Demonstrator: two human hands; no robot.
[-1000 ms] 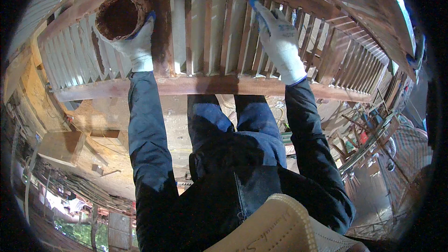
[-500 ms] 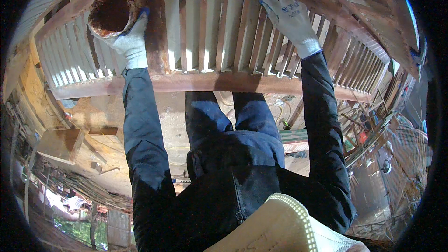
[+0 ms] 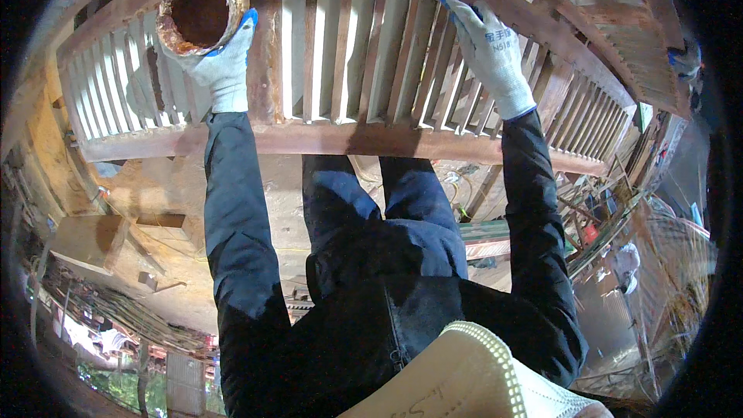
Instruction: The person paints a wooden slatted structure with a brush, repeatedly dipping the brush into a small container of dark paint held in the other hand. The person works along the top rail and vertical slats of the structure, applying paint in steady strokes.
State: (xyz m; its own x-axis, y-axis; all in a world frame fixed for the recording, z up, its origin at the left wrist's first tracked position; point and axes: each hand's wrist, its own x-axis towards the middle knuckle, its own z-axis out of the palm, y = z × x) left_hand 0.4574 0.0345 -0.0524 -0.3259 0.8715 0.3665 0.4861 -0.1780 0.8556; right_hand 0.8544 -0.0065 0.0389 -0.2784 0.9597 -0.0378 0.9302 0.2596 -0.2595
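Note:
My left hand (image 3: 220,70), in a white glove with blue fingertips, is closed around a round, open can (image 3: 200,17). Its rim is crusted and its inside is reddish brown. The can is held over the left part of a long brown slatted wooden panel (image 3: 263,54), beside a broad upright. My right hand (image 3: 487,50), gloved the same way, reaches to the panel's far rail. Its fingers bend down against the wood, and whatever lies under them is hidden by the glove.
A second slatted frame (image 3: 611,15) stands at the far right, with a blue-and-white shape, perhaps another person's glove (image 3: 685,60), on its edge. A wooden box (image 3: 89,241) sits on the floor at left. Thin sticks (image 3: 600,217) and scrap are heaped at right.
My right hand has slid a little to the right along the far rail. The can in my left hand has shifted slightly right and up, and my view has moved a little.

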